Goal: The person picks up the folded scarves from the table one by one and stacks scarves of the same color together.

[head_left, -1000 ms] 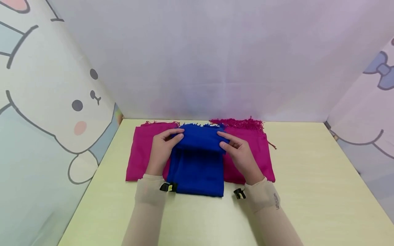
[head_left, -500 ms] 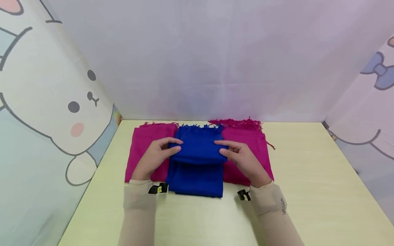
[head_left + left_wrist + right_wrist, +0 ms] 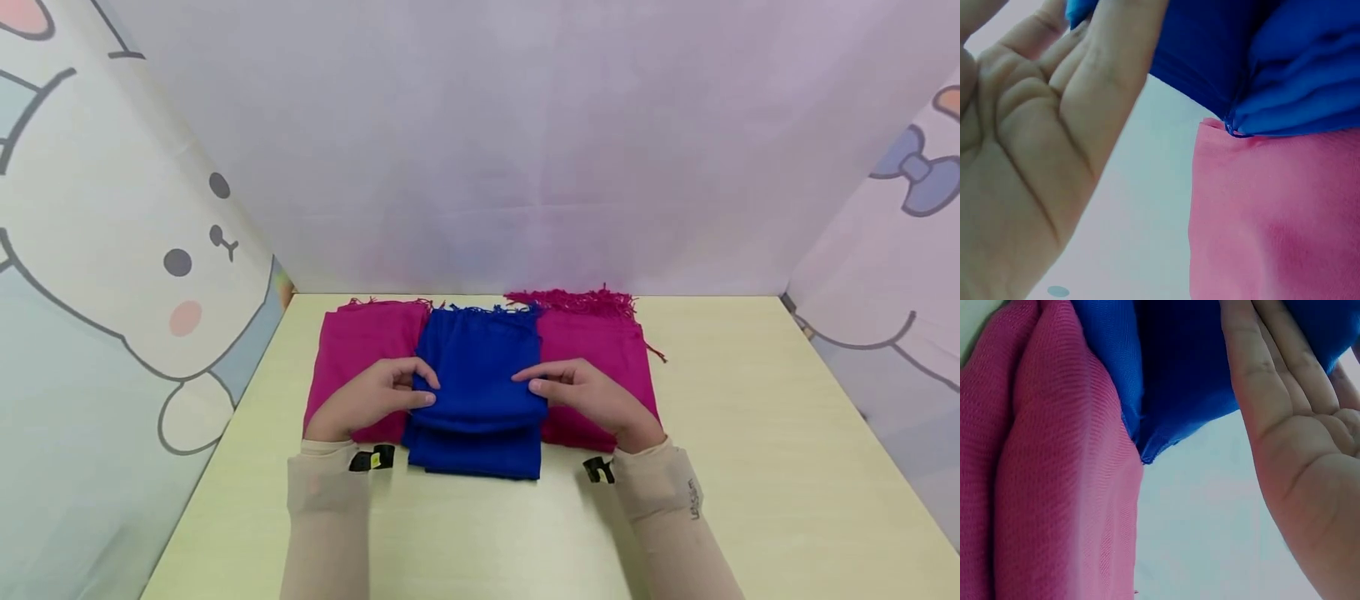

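Observation:
A blue fringed scarf (image 3: 480, 350) lies folded lengthwise, its fringe at the far end and a loose flap raised over its near part. My left hand (image 3: 386, 396) pinches this flap's left edge between thumb and fingers. At the opposite edge my right hand (image 3: 588, 396) grips it likewise. Beneath the blue cloth, magenta fabric (image 3: 600, 358) with a thick fringe shows on the right, and more magenta fabric (image 3: 360, 350) on the left. From the left wrist, blue layers (image 3: 1310, 75) hang above the pink-looking cloth (image 3: 1266, 219). In the right wrist view, straight fingers (image 3: 1260, 375) lie along the blue flap.
The pale yellow table (image 3: 750, 417) runs to a plain back curtain (image 3: 525, 150). Printed cartoon side panels (image 3: 112, 208) stand left and right. A dark red thread (image 3: 655, 352) sticks out beside the right magenta part.
Both hands have drawn the blue flap from near the fringe toward the person, lowering it over the near part of the scarf. The magenta fabric has stayed in place.

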`<state>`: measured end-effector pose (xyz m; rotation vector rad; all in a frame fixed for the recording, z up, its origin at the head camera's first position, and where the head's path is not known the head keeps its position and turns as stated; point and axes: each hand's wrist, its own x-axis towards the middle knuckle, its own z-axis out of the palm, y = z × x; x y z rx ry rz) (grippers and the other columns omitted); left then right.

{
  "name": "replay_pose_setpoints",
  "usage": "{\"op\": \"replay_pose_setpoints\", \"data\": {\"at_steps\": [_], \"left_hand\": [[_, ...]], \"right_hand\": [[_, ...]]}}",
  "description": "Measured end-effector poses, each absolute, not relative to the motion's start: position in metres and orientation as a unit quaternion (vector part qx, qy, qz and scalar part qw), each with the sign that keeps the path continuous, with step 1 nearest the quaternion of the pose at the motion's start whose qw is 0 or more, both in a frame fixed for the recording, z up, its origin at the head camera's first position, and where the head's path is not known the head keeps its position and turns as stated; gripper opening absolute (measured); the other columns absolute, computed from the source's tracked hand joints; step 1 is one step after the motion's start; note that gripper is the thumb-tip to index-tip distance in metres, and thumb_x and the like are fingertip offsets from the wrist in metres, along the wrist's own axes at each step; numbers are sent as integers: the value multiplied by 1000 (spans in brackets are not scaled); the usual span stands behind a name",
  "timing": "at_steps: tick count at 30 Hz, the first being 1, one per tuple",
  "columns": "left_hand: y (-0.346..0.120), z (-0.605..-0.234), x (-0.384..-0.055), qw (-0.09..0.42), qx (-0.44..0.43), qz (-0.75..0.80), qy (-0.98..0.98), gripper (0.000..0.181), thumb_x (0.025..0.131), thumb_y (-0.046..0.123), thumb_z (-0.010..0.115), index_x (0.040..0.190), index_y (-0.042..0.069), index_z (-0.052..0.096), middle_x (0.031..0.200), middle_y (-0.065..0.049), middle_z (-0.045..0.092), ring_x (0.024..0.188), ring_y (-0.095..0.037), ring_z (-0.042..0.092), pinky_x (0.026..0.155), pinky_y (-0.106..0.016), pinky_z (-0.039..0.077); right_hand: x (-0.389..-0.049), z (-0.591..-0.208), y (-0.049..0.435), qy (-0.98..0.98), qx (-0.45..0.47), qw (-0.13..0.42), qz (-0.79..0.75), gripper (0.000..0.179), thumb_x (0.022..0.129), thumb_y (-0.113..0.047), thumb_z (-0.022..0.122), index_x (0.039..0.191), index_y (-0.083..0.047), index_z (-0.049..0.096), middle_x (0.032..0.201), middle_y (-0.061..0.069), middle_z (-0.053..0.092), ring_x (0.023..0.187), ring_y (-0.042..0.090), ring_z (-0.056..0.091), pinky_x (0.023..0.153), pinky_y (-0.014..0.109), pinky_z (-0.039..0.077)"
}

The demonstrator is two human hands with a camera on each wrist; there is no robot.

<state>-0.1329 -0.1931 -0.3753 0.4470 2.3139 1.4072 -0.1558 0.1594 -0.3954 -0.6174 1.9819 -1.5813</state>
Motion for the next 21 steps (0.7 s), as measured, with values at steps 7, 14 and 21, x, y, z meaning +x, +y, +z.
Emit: {"op": "replay_pose_setpoints", "data": {"at_steps": [7,14,21], "left_hand": [[-192,-377,-133,233,181,475,829,25,94,20,70,120,23,72,66,-5,48,59,-27,48,57,-28,44],[-191,-378,-132,271,173,460,827,27,93,21,71,120,25,74,71,-3,59,70,-18,59,69,-31,55],[-190,-381,-130,285,157,461,826,24,92,24,72,116,21,75,81,-7,69,80,-24,68,78,-36,59]], "right_hand": [[-156,-399,158,731,-278,277,-559,28,103,-26,56,124,-16,71,81,6,60,84,23,57,76,37,53],[-156,-400,159,717,-292,308,-553,29,105,-23,53,123,-12,72,120,7,70,109,25,64,91,39,56],[-154,-400,157,716,-283,340,-540,29,104,-25,53,122,-12,72,121,7,69,111,25,66,90,39,57]]}}
